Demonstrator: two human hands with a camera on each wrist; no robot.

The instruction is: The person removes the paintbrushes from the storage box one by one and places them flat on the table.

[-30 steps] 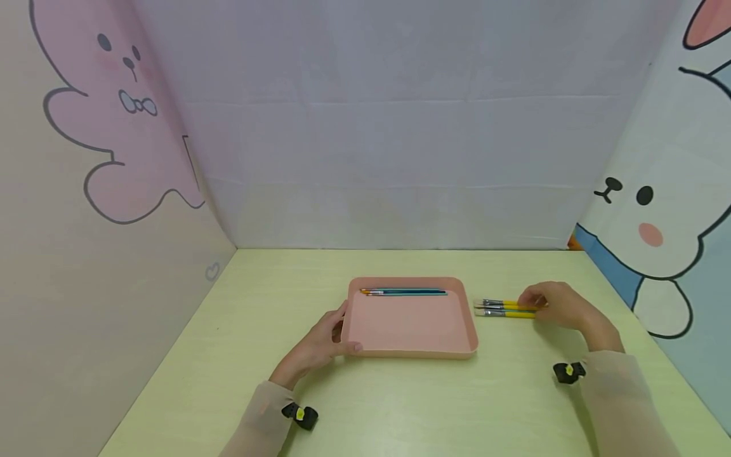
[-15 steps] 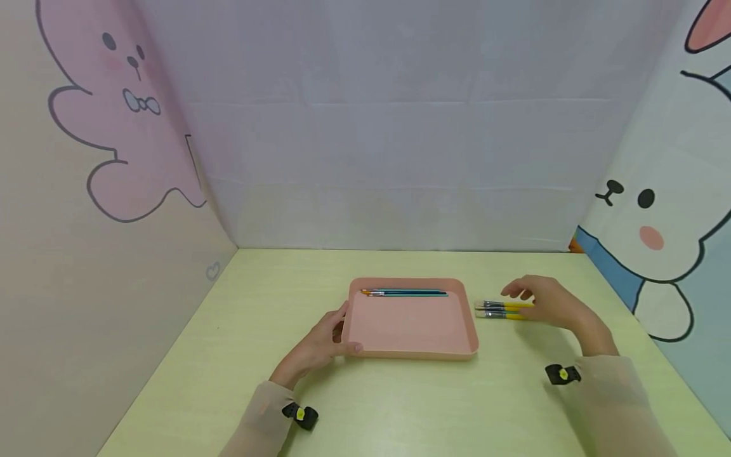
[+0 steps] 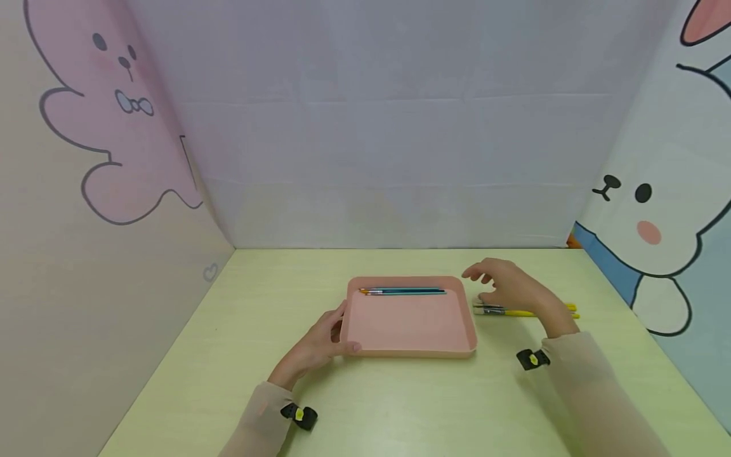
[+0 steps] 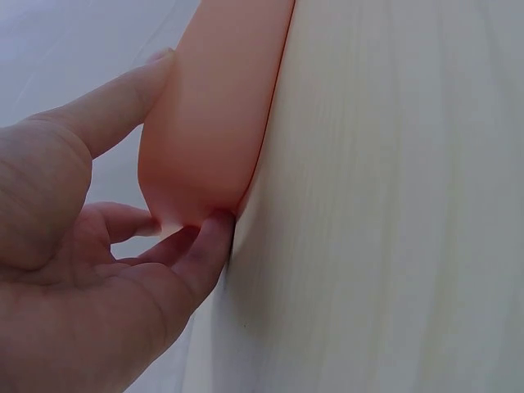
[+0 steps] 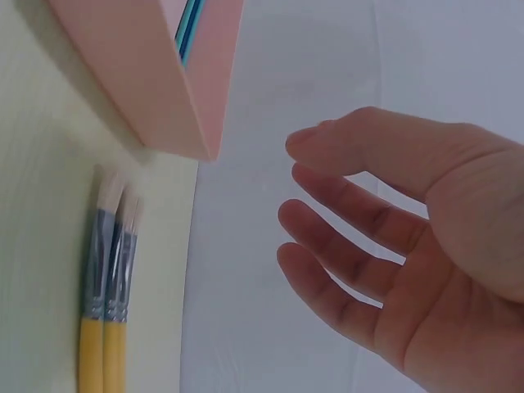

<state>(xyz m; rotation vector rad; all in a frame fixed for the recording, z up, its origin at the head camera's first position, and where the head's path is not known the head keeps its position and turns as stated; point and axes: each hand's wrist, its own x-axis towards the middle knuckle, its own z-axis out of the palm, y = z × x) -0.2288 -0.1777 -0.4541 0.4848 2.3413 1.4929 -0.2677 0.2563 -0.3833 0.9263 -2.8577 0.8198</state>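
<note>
A pink rectangular tray (image 3: 411, 327) lies on the table, with several slim teal- and dark-handled paintbrushes (image 3: 407, 292) along its far side. My left hand (image 3: 313, 350) grips the tray's near left corner, thumb at the front rim and fingers along the left wall. To the right of the tray lie yellow-handled paintbrushes (image 3: 518, 313), bristles toward it and partly hidden under my right hand (image 3: 516, 289). That hand hovers above them by the tray's far right corner, its loosely bent fingers empty. In the right wrist view, two yellow-handled brushes (image 5: 103, 348) lie below the tray wall.
The pale wooden table (image 3: 400, 412) meets a light cloth backdrop (image 3: 400, 127) at its far edge. Side panels with a pink cartoon figure (image 3: 108, 114) and a white cartoon figure (image 3: 674, 216) stand to the left and right.
My right hand has let go of the yellow-handled brushes, risen and moved left toward the tray, uncovering their handle ends. My left hand and the tray stay in place.
</note>
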